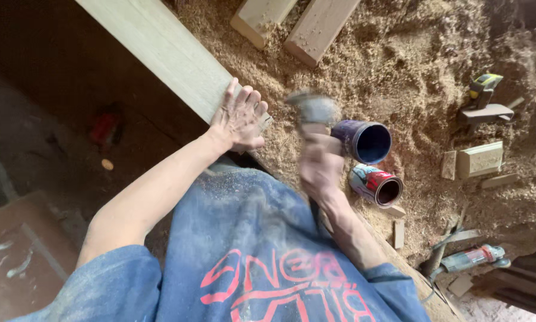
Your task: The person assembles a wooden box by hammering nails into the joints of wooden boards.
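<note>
My left hand lies flat, fingers spread, on the end of a long pale wooden plank that runs up to the left. My right hand is blurred with motion and grips the handle of a grey tool, likely a hammer, whose head hovers just right of the plank's end. A blue can and a red can lie on their sides in the sawdust beside my right hand.
Thick sawdust covers the bench. Two wood blocks lie at the top. Small moulded blocks, a yellow-and-black tool and an angle grinder sit to the right. Dark floor lies at the left.
</note>
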